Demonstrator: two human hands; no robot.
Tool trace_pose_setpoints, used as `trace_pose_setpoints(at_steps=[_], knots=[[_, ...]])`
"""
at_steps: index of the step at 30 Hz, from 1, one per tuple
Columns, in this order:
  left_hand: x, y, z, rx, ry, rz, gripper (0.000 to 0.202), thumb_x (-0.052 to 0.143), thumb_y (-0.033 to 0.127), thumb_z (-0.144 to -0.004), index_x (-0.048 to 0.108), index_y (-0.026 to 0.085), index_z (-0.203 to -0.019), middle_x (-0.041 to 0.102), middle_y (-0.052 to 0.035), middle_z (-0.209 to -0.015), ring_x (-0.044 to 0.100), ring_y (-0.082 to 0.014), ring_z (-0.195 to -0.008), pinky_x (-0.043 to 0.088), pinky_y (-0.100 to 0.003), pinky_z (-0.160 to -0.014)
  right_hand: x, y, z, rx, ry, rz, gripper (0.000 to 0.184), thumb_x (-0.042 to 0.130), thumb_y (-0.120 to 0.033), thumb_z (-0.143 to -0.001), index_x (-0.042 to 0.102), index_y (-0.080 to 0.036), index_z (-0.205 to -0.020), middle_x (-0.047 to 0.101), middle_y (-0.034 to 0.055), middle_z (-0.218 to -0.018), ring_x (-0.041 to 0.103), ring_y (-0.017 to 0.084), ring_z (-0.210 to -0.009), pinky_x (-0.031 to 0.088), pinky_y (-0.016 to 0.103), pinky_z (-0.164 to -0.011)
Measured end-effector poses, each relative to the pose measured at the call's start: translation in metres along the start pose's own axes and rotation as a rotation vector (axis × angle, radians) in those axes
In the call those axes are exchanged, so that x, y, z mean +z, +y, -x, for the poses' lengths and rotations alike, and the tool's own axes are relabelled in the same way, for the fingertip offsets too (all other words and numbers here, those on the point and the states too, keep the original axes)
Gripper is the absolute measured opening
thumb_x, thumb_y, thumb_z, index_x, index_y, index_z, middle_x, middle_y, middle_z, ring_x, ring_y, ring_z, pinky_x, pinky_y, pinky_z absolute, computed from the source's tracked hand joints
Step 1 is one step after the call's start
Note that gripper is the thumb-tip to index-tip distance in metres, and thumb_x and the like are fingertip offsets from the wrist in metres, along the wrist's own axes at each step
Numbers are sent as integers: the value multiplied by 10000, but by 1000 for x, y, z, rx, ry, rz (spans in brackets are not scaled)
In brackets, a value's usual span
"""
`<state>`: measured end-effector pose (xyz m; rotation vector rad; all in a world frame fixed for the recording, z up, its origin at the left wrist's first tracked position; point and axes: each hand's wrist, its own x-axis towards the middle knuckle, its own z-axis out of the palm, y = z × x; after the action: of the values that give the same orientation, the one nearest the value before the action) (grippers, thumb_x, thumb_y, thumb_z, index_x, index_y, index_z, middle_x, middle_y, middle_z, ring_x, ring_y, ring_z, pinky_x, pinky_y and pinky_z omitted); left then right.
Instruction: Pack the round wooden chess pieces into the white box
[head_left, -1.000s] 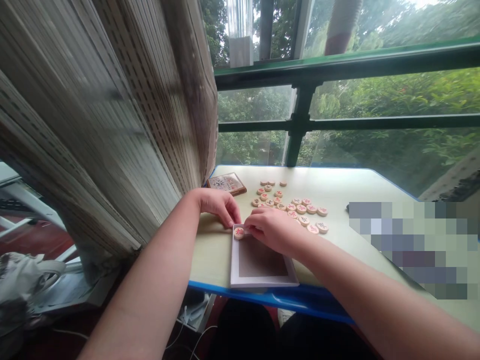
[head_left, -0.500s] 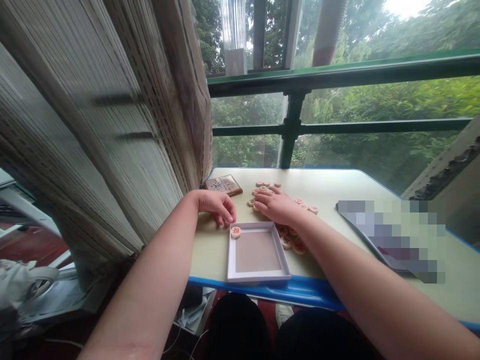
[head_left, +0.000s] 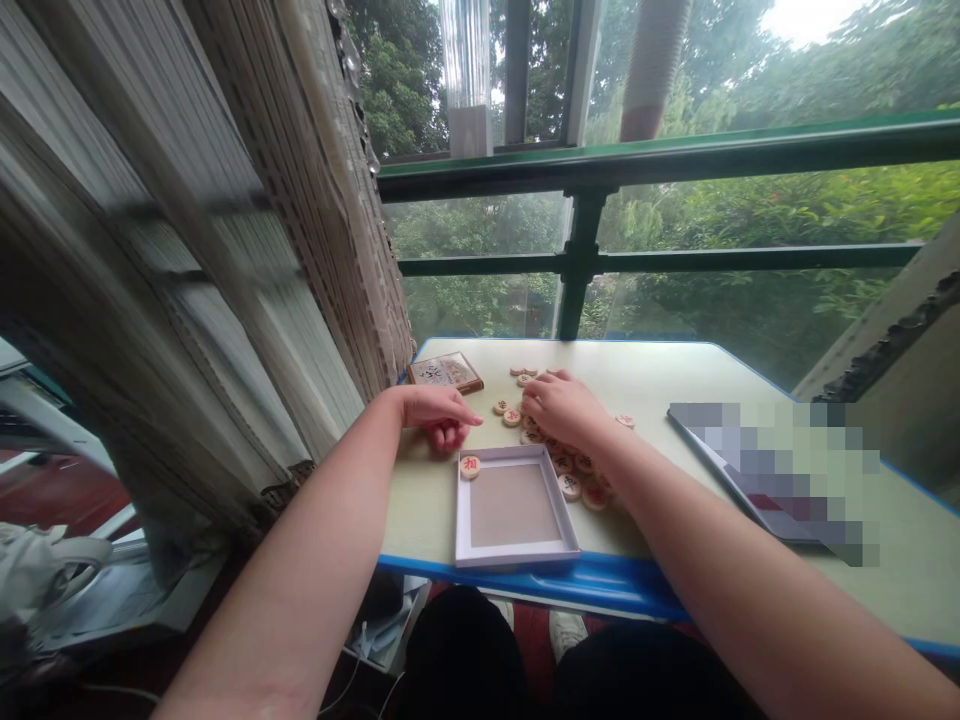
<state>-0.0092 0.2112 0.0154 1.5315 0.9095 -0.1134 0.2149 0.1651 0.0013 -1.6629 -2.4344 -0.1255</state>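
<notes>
A shallow white box tray (head_left: 516,552) lies near the table's front edge. One round wooden chess piece with a red character (head_left: 470,466) sits in its far left corner. Several more wooden pieces (head_left: 576,487) are scattered right of and behind the tray. My left hand (head_left: 440,412) rests on the table just behind the tray's left corner, index finger pointing right, other fingers curled, holding nothing I can see. My right hand (head_left: 563,406) lies over the scattered pieces with fingers bent down onto them; what they grip is hidden.
A brown printed box lid (head_left: 445,373) lies at the table's far left corner. A flat dark object, blurred out (head_left: 780,470), lies on the right. A striped curtain (head_left: 225,250) hangs at the left. A green window railing (head_left: 675,150) stands behind the blue-edged table (head_left: 645,375).
My right hand left the tray's corner, where the red piece now sits, and reached back over the scattered pieces. My left hand stayed put, now pointing its index finger.
</notes>
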Motion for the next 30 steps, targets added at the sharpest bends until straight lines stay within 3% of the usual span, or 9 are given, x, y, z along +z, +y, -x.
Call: trace_pose_setpoints(at_steps=[3, 21, 26, 28, 30], knots=[[0, 0, 0, 12, 5, -5, 385, 639, 460, -679, 604, 89, -582, 624, -70, -524, 547, -105, -460, 421, -212, -458, 2, 6, -1, 54, 63, 26, 348, 345, -316, -881, 624, -175, -1035, 604, 110, -1054, 482, 216, -953, 319, 333, -863], [2, 0, 0, 16, 58, -39, 427, 620, 497, -687, 565, 99, -542, 579, -51, -499, 514, -93, -431, 376, -199, -420, 2, 9, -5, 97, 67, -83, 235, 529, -316, -779, 689, -181, -884, 621, 114, -946, 494, 230, -903, 360, 335, -830], [2, 0, 1, 26, 51, -49, 413, 637, 495, -671, 575, 103, -558, 595, -55, -512, 522, -98, -447, 396, -210, -435, -13, -1, 1, 187, 130, -327, 171, 542, -261, -789, 648, -173, -890, 659, 78, -921, 549, 195, -855, 415, 279, -703], [1, -2, 0, 28, 56, -60, 361, 680, 454, -638, 584, 110, -592, 615, -48, -541, 543, -101, -473, 413, -213, -460, -21, -9, 7, 138, 127, -507, 168, 552, -270, -791, 643, -166, -887, 667, 61, -897, 576, 150, -782, 423, 245, -668], [0, -2, 0, 20, 54, -75, 317, 726, 400, -596, 585, 118, -620, 624, -31, -559, 561, -102, -498, 427, -212, -488, -28, -21, 14, -2, 41, -660, 172, 578, -278, -774, 651, -168, -883, 673, 37, -843, 588, 124, -731, 425, 218, -640]])
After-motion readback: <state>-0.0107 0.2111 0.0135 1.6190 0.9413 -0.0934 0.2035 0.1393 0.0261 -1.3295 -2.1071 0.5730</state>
